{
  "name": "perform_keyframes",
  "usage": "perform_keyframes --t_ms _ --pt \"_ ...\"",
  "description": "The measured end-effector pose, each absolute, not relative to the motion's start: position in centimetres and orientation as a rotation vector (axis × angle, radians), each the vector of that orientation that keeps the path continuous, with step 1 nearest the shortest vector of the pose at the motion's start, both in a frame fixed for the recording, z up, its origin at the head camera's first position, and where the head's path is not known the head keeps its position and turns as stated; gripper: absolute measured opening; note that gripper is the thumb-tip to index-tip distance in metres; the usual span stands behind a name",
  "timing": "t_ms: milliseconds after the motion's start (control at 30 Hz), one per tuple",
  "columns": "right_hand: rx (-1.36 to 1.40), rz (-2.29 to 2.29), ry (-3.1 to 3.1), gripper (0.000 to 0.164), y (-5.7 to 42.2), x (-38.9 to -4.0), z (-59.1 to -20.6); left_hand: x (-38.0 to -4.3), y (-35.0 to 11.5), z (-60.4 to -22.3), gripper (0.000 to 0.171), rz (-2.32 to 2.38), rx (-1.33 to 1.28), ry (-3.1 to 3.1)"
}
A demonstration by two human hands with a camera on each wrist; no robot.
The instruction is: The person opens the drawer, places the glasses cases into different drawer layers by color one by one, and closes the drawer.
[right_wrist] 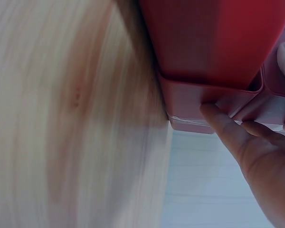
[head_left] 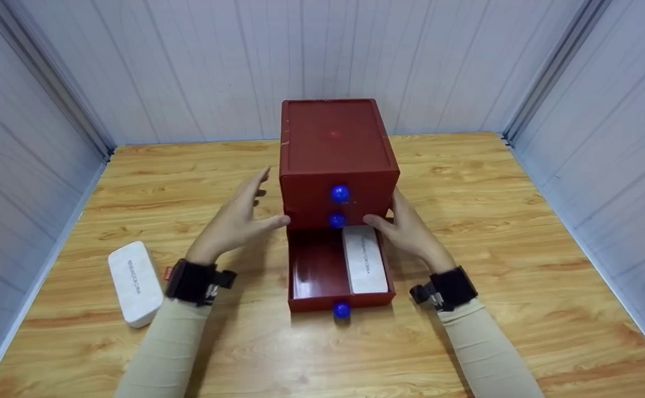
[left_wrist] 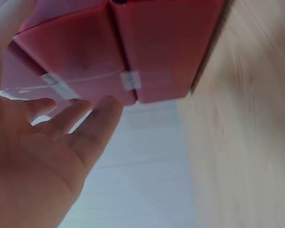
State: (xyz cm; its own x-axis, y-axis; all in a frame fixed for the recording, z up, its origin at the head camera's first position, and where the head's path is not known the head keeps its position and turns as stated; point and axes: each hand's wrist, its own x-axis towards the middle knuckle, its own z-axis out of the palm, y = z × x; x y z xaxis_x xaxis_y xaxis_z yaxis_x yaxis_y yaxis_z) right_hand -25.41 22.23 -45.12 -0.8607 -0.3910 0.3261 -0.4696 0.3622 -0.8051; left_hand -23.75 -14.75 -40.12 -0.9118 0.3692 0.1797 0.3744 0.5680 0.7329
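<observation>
A dark red drawer box (head_left: pixel 337 138) with blue ball knobs stands on the table, its bottom drawer (head_left: pixel 319 265) pulled out toward me. A white case (head_left: pixel 365 260) with printed lettering lies along the right side of that drawer. My left hand (head_left: pixel 236 221) is spread at the box's left side, thumb tip by the front corner, fingers reaching back. At the right side is my right hand (head_left: pixel 410 229), its thumb over the lower front edge. In the right wrist view, straight fingers (right_wrist: pixel 228 130) lie against the red side wall.
Another white case (head_left: pixel 135 283) with lettering lies on the wooden table (head_left: pixel 521 221), left of my left forearm. Pale panel walls (head_left: pixel 189 66) enclose the table at the back and both sides. Each wrist wears a black strap with a camera.
</observation>
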Motion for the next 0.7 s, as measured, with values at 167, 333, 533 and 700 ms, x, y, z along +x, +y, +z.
perform_keyframes --t_ms 167,333,533,700 --pt "0.809 1.522 -2.53 0.077 22.4 -25.4 -45.2 -21.8 -18.1 -38.5 0.096 -0.973 -0.443 -2.851" --pt "0.794 1.549 -2.531 0.076 22.2 -25.3 -45.1 -19.8 -22.9 -38.0 0.094 -0.8 -0.201 -2.878" --pt "0.766 1.563 -2.545 0.075 22.3 -25.1 -45.1 -17.4 -27.7 -39.7 0.095 -0.705 0.02 -2.945" --pt "0.779 1.548 -2.543 0.079 22.2 -25.2 -45.3 -15.6 -29.7 -40.9 0.1 -0.66 0.121 -3.047"
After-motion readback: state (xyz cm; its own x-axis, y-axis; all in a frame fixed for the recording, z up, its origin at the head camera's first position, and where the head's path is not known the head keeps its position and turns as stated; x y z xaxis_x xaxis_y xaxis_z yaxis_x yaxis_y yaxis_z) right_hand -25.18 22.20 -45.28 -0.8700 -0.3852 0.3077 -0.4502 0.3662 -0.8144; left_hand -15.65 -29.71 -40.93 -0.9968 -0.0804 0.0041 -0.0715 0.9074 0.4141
